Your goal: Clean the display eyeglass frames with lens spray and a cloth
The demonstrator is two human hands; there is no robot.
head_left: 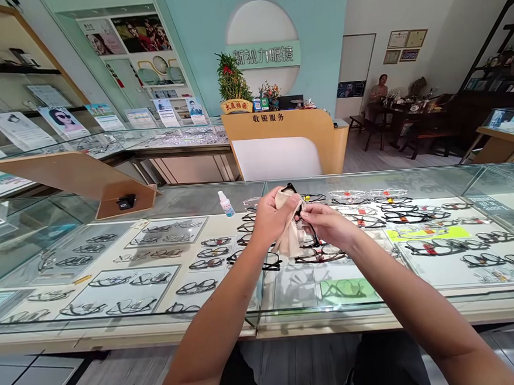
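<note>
My left hand [273, 216] is closed around a beige cloth [289, 242], which is wrapped over part of a dark-framed pair of glasses [315, 235]. The cloth's loose end hangs below the fingers. My right hand [327, 225] pinches the same glasses from the right, its fingertips close to the cloth. Both hands are above the glass display counter [265, 313]. A small white spray bottle [225, 205] with a blue label stands upright on the counter to the left of my left hand.
Many glasses [437, 247] lie in rows in the counter. A wooden-backed mirror or stand [80, 178] leans at the left. Beyond stands a wooden cashier desk [285, 126] with plants. A person [379, 92] sits at the far right by a dark table.
</note>
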